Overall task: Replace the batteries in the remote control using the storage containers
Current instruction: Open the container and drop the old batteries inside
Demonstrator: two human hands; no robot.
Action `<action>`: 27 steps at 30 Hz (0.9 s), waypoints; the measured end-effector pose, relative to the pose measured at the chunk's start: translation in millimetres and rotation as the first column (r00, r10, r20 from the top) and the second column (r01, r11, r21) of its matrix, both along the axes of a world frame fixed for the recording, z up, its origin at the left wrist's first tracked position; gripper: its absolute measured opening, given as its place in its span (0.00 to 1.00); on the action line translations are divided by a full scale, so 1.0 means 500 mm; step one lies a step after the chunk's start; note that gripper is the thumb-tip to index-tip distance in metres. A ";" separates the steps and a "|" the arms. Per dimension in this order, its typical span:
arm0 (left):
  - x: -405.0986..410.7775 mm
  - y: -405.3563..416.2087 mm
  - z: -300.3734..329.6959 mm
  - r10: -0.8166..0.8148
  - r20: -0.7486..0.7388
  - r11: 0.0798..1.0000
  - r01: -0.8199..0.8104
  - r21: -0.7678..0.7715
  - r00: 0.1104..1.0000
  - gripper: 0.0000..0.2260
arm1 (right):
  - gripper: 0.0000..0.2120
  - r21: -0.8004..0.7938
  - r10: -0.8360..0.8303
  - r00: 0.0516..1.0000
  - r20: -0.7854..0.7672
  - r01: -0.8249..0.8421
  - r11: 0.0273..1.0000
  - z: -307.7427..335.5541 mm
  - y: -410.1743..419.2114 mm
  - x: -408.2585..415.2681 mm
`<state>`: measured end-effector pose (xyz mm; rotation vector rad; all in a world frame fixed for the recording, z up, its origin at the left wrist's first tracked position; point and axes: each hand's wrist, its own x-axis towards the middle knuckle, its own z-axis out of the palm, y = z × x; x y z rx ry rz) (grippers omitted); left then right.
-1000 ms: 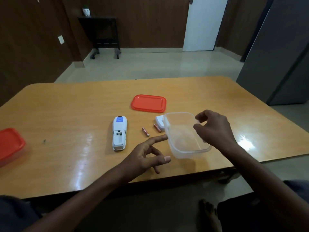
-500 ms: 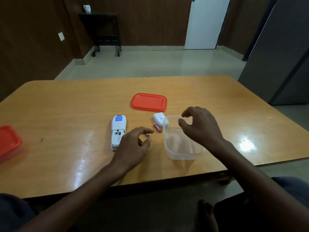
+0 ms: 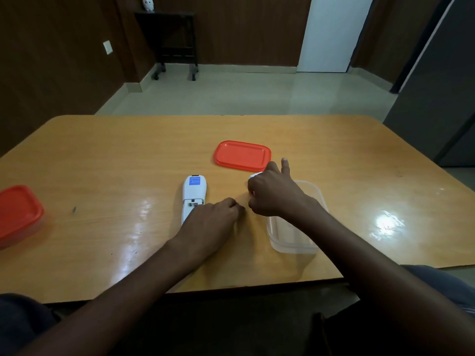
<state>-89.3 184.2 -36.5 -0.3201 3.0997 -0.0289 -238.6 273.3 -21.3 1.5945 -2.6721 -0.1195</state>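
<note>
On tabletop (image 3: pixel 102 155), centre: your left hand (image 3: pixel 210 222), fingers curled, contents hidden, beside remote (image 3: pixel 194 194); right hand (image 3: pixel 272 195), fingers curled, grip unclear, over clear container (image 3: pixel 295 240); orange lid (image 3: pixel 241 155) beyond.

Remote controls: I count one (image 3: pixel 193 196), lying face down with its battery bay uncovered.
Red lids: I see one loose lid (image 3: pixel 242 155).
Clear open containers: one (image 3: pixel 298 222).
Lidded containers: one (image 3: pixel 18 214) at my left.
White battery covers: one (image 3: pixel 255 175), partly hidden.
My hands: two, left (image 3: pixel 210 222) and right (image 3: pixel 272 194).
Tables: one (image 3: pixel 128 155).
</note>
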 end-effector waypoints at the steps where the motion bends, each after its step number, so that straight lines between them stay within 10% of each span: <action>1: 0.001 -0.004 -0.001 0.001 -0.010 1.000 -0.001 -0.010 1.000 0.21 | 0.05 -0.004 -0.007 1.000 -0.002 0.007 1.000 -0.002 -0.004 0.000; 10: 0.001 -0.015 -0.009 0.255 -0.297 0.913 -0.128 0.388 0.920 0.13 | 0.11 -0.222 -0.054 0.997 0.053 0.065 0.973 -0.015 -0.016 0.000; 19: -0.014 0.007 0.044 0.588 -0.267 0.270 0.125 0.955 0.764 0.07 | 0.10 -0.520 -0.071 0.992 0.101 0.113 0.847 0.051 0.075 -0.026; 23: -0.046 0.046 0.048 0.554 -0.265 0.328 0.086 0.941 0.790 0.07 | 0.07 -0.323 -0.172 0.978 0.120 0.203 0.924 0.059 0.130 -0.036; 27: -0.092 0.088 0.047 0.442 -0.362 0.614 0.017 0.789 0.820 0.05 | 0.04 -0.144 -0.242 0.966 0.094 0.254 0.956 0.061 0.171 -0.041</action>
